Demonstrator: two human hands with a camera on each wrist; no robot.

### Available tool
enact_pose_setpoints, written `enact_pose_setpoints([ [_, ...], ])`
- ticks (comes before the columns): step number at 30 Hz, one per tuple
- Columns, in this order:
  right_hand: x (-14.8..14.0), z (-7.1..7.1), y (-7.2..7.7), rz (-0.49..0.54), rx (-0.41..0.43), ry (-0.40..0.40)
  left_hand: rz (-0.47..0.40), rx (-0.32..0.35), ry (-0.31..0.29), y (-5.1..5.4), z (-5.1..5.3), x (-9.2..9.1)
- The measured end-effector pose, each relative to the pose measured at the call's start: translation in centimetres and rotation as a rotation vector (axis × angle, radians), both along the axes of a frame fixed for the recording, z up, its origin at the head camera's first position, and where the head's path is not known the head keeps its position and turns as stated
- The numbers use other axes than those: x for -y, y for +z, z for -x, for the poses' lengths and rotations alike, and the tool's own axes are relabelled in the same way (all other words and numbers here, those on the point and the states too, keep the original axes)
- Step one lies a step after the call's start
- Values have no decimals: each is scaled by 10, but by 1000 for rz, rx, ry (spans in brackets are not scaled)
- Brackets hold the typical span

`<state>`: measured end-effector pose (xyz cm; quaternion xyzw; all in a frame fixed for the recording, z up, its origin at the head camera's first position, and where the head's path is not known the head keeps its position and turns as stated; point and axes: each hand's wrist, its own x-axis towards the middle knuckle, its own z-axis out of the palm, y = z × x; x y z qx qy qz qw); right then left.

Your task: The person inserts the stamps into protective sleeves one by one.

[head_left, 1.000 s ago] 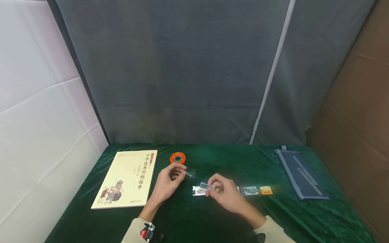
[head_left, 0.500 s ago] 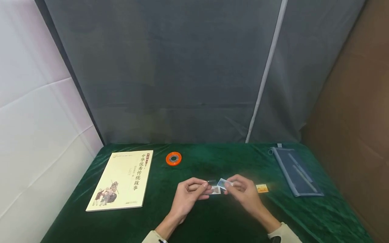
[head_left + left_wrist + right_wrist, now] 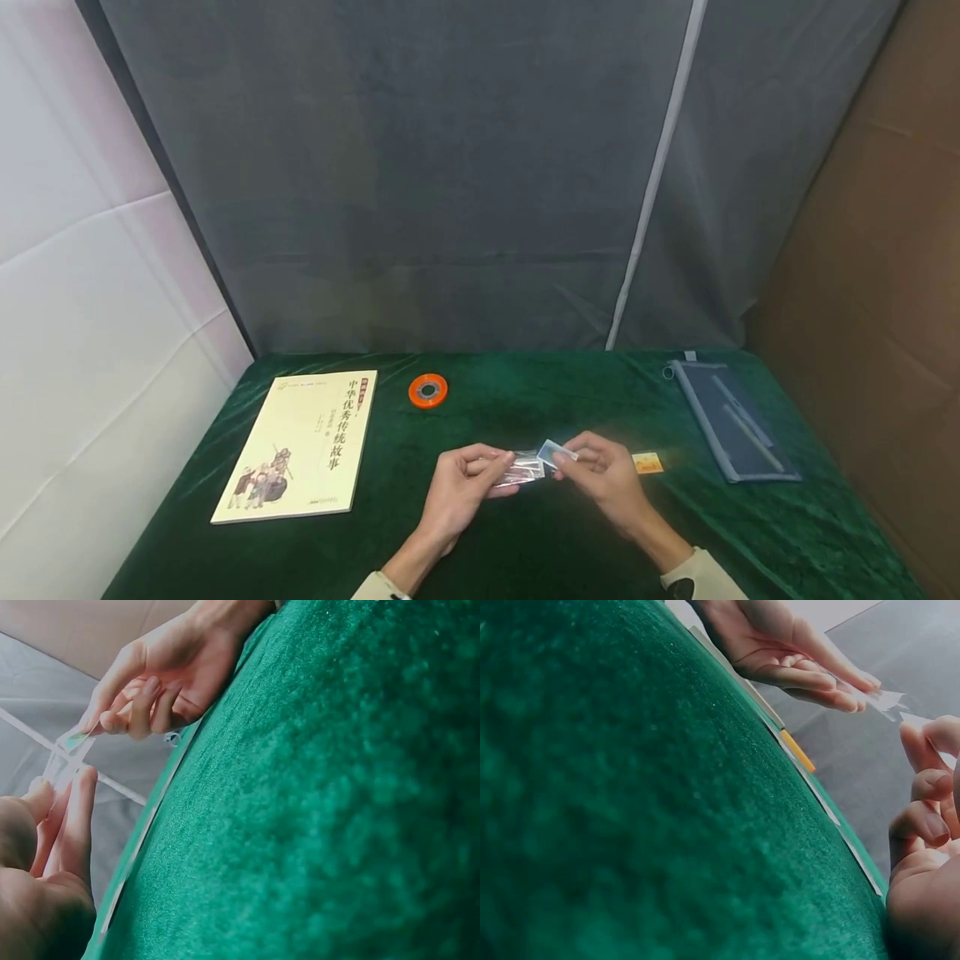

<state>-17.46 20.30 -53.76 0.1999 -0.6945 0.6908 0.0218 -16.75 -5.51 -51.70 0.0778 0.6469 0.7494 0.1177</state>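
My left hand [image 3: 465, 485] pinches a small clear plastic sleeve [image 3: 525, 467] between thumb and fingers; light glints off it. Facing it, my right hand [image 3: 609, 477] holds a small pale-blue stamp [image 3: 553, 453] with a white border by its edge, close to the sleeve's right end. In the left wrist view, the stamp [image 3: 74, 740] and the clear sleeve [image 3: 60, 771] overlap in line of sight; whether the stamp is inside the opening I cannot tell. An orange stamp [image 3: 648, 463] lies on the cloth just right of my right hand. The hands hide the cloth behind them.
A cream book [image 3: 300, 446] with Chinese lettering lies at the left. An orange tape roll [image 3: 428, 391] sits behind the hands. At the right is a blue mesh zip pouch [image 3: 735, 421] with pen-like items inside. Green velvet cloth [image 3: 480, 383] covers the table.
My left hand has moved right from beside the tape roll, bringing the clear sleeve towards the right hand. The right hand has shifted slightly right with the stamp; the sleeve now shows more fully.
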Motion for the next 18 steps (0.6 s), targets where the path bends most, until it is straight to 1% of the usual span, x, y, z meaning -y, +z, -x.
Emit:
enact_pose_setpoints([
  [8,-1,1,-1,-38,-14,12,4,0,4,0,1,-1],
  [15,-1,-1,0,-89,10,39,7,-8,15,0,1,-1],
  [18,0,-2,1,-106,13,49,0,-18,9,0,0,-1],
])
